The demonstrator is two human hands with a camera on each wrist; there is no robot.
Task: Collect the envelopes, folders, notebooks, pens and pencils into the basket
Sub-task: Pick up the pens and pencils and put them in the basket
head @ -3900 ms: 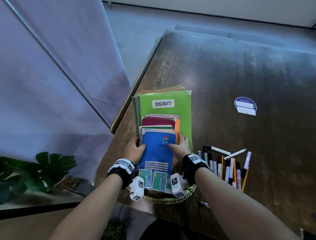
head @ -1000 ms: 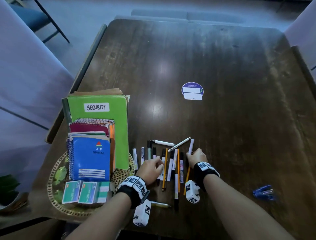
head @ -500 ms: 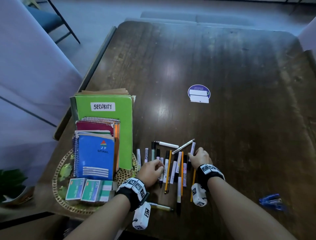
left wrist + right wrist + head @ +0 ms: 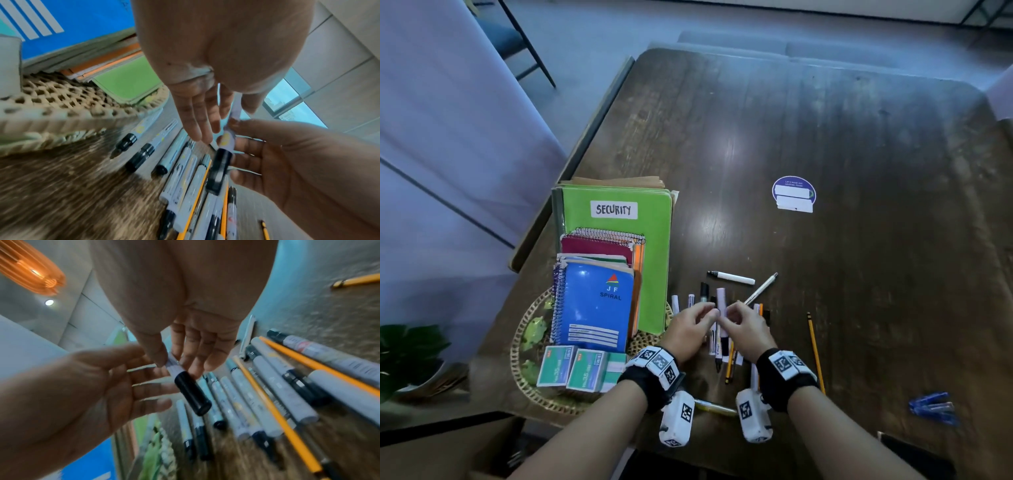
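Observation:
A woven basket (image 4: 525, 387) at the table's near left corner holds a blue spiral notebook (image 4: 595, 305), more notebooks, a green folder (image 4: 654, 240) and brown envelopes (image 4: 616, 181). Right of it, several pens and pencils (image 4: 722, 356) lie in a row. My right hand (image 4: 736, 313) pinches a white marker with a black cap (image 4: 192, 392) between thumb and fingers, lifted just above the row. My left hand (image 4: 710, 310) faces it with straight, spread fingers (image 4: 152, 386) beside the marker; whether they touch it is unclear.
A white marker (image 4: 732, 277), a slim pen (image 4: 762, 289) and a yellow pencil (image 4: 815, 349) lie apart from the row. Another pen (image 4: 714, 407) lies by the front edge. Staple boxes (image 4: 578, 370) sit in the basket. A round sticker (image 4: 793, 193) and a blue item (image 4: 931, 407) lie to the right.
My hands were apart, flanking the row of pens. They have come together over the row, and my right hand has taken up one white marker.

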